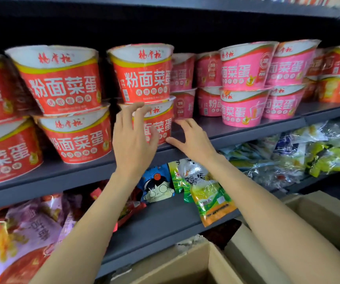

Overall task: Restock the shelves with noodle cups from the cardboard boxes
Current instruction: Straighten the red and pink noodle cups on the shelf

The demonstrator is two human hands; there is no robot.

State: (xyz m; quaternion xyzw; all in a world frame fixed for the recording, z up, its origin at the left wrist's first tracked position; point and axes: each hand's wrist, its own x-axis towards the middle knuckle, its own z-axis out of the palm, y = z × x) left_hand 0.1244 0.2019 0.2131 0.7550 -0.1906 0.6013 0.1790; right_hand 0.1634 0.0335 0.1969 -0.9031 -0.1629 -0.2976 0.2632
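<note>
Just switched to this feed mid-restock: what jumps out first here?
Two bare hands at centre frame: the left hand and right hand, fingers spread, flank a red noodle cup at the shelf edge, with another red cup stacked on it. Pink cups sit stacked to the right, and open cardboard boxes wait at bottom right.

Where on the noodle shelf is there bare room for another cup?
Bare shelf shows between the red stack at both hands and the pink stacks, in front of the pink cups set further back. Left of the red stack it is crowded.
</note>
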